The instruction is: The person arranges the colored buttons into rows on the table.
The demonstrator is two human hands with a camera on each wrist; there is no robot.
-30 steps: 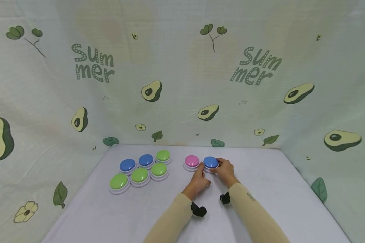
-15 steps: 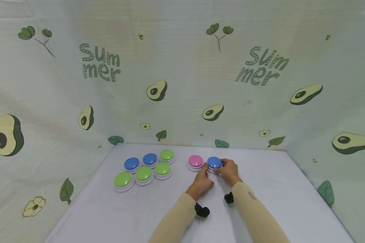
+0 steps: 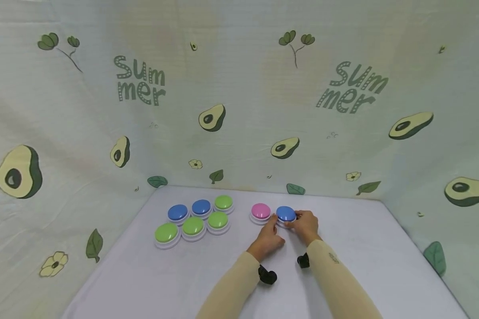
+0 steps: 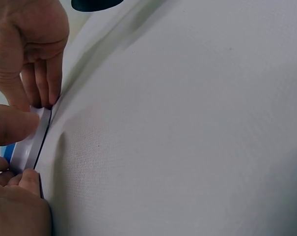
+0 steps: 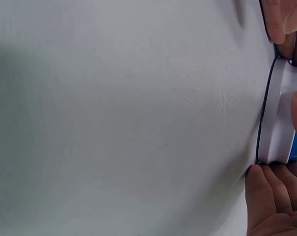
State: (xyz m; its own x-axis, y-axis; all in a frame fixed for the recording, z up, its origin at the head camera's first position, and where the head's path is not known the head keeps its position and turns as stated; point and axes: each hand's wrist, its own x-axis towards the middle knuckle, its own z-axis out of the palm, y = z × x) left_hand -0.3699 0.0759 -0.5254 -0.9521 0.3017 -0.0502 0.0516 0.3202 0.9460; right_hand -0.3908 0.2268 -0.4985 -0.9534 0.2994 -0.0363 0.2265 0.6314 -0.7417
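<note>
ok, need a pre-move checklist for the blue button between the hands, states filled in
1. Right hand grips the rightmost blue button: ok, fingers at its right side, thumb in front.
2. Left hand at the opposite side: ok; how firmly it presses, cannot tell.
3. Dome facing up: ok.
4. Room to slide left: likely not ok, the pink button sits close by with the left hand reaching in at the gap.
5. Base fully flat on the table: cannot tell.
6. Six-button group away from both hands: ok.
</note>
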